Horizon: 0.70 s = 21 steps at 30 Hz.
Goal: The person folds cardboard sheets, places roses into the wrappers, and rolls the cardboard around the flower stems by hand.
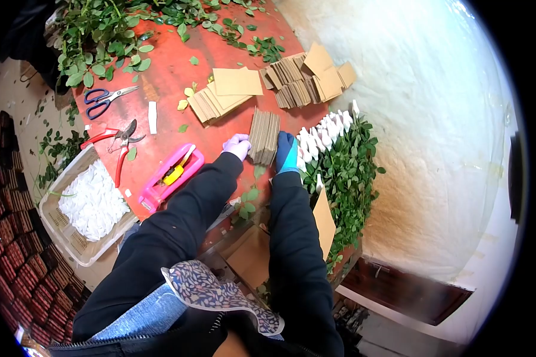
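Observation:
A stack of small brown cardboard pieces [264, 137] stands on edge on the red table, held between my two hands. My left hand [237, 146], in a pale purple glove, grips the stack's left side. Against its right side presses my right hand [287, 153], in a blue glove, fingers partly hidden. Just right of that hand lies a row of leafy stems [354, 178] with white-wrapped heads [324, 137]. Beyond the stack are a pile of flat cardboard pieces [220, 101] and a larger cardboard pile [298, 83].
Left on the red table [167, 77] lie scissors [104, 101], red-handled pruning shears [122, 143] and a pink tape dispenser [171, 177]. A basket [89, 253] of white pieces stands at the left edge. Cut foliage [101, 41] covers the far side; a pale sheeted wall [423, 119] rises right.

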Motion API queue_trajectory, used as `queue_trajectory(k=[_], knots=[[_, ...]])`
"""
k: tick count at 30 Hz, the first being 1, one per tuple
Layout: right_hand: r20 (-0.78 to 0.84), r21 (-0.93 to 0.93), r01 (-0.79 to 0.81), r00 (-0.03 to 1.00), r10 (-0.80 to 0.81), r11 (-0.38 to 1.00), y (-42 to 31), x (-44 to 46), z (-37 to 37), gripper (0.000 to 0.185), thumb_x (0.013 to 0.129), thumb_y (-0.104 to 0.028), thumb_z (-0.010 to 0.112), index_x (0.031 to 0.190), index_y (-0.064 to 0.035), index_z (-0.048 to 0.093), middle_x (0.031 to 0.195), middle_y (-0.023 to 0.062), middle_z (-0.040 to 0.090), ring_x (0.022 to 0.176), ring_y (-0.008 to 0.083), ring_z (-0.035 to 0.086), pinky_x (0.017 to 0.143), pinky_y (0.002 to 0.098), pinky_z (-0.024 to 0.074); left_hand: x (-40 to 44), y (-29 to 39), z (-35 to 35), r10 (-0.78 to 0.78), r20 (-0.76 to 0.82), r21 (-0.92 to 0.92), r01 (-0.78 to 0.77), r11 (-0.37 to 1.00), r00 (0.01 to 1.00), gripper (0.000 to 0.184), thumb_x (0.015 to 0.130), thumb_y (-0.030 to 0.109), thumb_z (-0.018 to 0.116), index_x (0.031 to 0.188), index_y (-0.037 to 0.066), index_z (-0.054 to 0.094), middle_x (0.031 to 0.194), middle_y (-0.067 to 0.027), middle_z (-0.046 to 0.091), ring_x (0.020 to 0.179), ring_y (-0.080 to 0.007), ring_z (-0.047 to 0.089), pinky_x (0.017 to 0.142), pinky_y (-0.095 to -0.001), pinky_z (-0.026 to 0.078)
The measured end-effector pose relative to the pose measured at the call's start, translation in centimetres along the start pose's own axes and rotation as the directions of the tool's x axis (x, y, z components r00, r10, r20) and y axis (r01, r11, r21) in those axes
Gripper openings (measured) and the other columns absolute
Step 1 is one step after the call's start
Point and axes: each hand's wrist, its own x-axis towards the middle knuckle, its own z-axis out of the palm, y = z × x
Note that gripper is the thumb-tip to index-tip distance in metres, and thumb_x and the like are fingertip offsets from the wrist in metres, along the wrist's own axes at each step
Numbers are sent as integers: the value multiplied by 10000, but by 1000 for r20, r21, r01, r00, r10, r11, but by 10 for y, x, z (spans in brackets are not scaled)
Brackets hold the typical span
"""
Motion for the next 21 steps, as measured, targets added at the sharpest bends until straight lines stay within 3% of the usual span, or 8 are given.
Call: queue_trajectory(k=[2,4,10,13,17,18,20,21], knots=[[67,-114,131,990,-124,985,31,8,-15,310,951,-229,549,1073,47,623,940,93,660,818,163,594,730,309,489,-28,36,-14,-79,61,0,79,997,995,305,818,96,637,1110,11,660,1000,-86,695,934,-158,641,873,-314,515],[142,55,-162,978,152,985,27,-6,-14,335,956,-257,535,1105,36,600,1000,104,656,881,168,603,808,296,480,-38,31,-19,-48,132,-24,52,998,990,456,770,196,671,1187,17,615,1106,-174,666,1022,-242,650,924,-346,501],[256,140,-199,953,159,970,28,-20,4,305,914,-143,556,1120,78,598,952,90,658,798,153,597,725,305,498,-89,42,-52,-28,88,86,21,996,996,455,818,137,668,1230,-21,554,1098,-162,670,1020,-211,646,926,-332,504],[403,156,-209,906,131,965,31,-24,24,348,894,-105,553,1177,96,578,1023,112,667,883,164,616,786,291,499,-106,42,-75,7,5,-65,-6,998,1000,450,835,125,659,1244,-28,547,1129,-155,656,1027,-203,638,927,-329,503],[293,220,-137,954,68,966,54,-35,65,335,899,-115,557,1180,65,588,1017,87,664,883,167,613,799,298,498,-110,11,-94,102,34,-420,-78,904,994,558,850,150,649,1349,-23,470,1152,-159,652,1074,-208,612,961,-330,476],[286,176,-98,957,44,980,53,-39,72,318,902,-121,555,1165,50,598,1003,85,666,879,169,612,799,299,497,-124,20,-103,83,8,-103,-82,991,997,592,847,167,654,1365,-31,445,1167,-163,652,1100,-216,607,966,-338,471],[277,139,-61,961,21,988,51,-44,75,301,904,-127,554,1151,36,609,990,83,667,874,171,611,798,300,497,-136,2,-104,213,-70,454,-159,877,975,658,831,200,673,1383,-47,412,1197,-168,656,1165,-230,598,966,-353,468],[270,77,1,963,-22,997,50,-44,77,279,906,-133,552,1123,28,621,970,88,668,868,168,607,800,302,497,-133,-22,-104,198,-70,360,-161,919,978,677,835,199,673,1401,-47,394,1223,-180,640,1172,-240,595,967,-352,471]])
